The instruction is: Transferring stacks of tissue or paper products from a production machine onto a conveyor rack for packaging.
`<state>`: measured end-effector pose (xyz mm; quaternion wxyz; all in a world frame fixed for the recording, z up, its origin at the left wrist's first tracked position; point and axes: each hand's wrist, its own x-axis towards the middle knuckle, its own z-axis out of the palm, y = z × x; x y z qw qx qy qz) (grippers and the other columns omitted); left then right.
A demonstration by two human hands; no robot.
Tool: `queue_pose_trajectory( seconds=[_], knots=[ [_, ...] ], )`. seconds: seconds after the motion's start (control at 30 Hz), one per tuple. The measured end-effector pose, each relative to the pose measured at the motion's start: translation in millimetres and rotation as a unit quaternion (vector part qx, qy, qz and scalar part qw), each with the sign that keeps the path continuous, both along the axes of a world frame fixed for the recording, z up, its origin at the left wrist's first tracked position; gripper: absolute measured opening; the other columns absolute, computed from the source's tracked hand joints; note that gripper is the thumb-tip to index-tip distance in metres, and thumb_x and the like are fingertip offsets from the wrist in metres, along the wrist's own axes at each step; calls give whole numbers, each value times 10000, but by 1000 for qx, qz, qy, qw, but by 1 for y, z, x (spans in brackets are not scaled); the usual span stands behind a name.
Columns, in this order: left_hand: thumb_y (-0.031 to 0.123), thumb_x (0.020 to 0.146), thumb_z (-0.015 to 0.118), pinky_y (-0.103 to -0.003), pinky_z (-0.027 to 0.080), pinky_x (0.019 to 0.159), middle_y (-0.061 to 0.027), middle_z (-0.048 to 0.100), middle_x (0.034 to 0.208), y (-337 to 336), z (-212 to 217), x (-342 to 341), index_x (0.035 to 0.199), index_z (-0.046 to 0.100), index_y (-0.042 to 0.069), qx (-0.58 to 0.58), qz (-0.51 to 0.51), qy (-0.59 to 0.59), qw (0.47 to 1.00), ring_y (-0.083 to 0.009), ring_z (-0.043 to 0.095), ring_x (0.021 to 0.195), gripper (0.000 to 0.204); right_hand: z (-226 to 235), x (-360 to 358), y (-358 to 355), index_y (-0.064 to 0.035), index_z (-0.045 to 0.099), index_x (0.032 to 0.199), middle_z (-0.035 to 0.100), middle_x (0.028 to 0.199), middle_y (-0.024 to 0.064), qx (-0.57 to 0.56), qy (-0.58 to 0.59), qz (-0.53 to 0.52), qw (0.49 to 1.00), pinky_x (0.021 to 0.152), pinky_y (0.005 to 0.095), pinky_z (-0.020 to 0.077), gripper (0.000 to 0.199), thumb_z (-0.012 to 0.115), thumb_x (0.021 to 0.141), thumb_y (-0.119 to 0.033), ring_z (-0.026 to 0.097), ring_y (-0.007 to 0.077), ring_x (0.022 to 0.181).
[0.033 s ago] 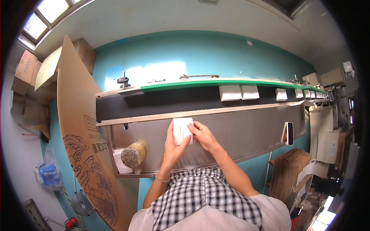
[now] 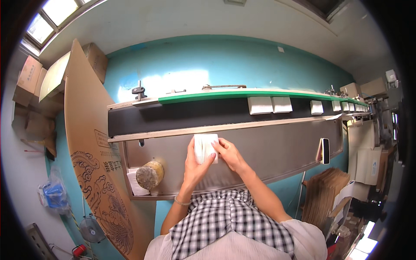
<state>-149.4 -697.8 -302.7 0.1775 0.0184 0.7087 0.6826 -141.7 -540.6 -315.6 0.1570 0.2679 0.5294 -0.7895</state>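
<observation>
A small stack of white folded paper tissues [image 2: 205,144] is held up between both hands over the metal tray [image 2: 268,149]. My left hand [image 2: 197,167] wraps its left side and lower edge, with the thumb across the front. Against the right side press the bent fingers of my right hand [image 2: 229,155]. Layered edges show on the left part of the stack. Beyond it, the black conveyor belt [image 2: 182,117] carries several white tissue stacks [image 2: 260,105] along its green guide rail [image 2: 203,96].
A worn cylindrical block [image 2: 150,175] stands on white paper [image 2: 138,182] at the tray's left end. At its right end leans a phone [image 2: 325,150]. A tall cardboard sheet [image 2: 89,143] rises on the left. Flattened cardboard [image 2: 323,195] is stacked at right.
The held stack looks slightly more fanned, with more layered edges showing on its left part. The nearest stacks on the belt sit very slightly farther right.
</observation>
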Motion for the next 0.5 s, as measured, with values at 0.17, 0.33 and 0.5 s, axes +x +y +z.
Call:
queue_pose_trajectory(
  seconds=[0.17, 0.33, 0.5],
  knots=[
    [178, 878, 714, -394, 429, 1045, -197, 500, 1382, 1, -2, -3, 1456, 329, 9, -21, -11, 8, 1000, -290, 498, 1293, 715, -48, 5, 36, 35, 592, 1167, 687, 1048, 88, 133, 31, 61, 989, 802, 305, 542, 268, 635, 935, -93, 660, 150, 898],
    [256, 869, 718, -458, 364, 1093, -269, 412, 1447, -4, -18, 1, 1404, 428, 27, -70, -45, 88, 993, -404, 429, 1332, 650, -10, -16, 51, -56, 571, 1001, 657, 854, 65, 35, 59, -207, 976, 631, 257, 522, 339, 563, 999, -396, 675, 165, 765],
    [337, 862, 721, -545, 297, 1107, -275, 273, 1532, 3, -18, 11, 1422, 444, 117, -198, -147, 118, 962, -452, 289, 1406, 662, -21, 8, 14, 24, 634, 1072, 685, 875, 75, 250, 87, 100, 959, 658, 261, 502, 326, 672, 939, -272, 625, 108, 765]
  ],
)
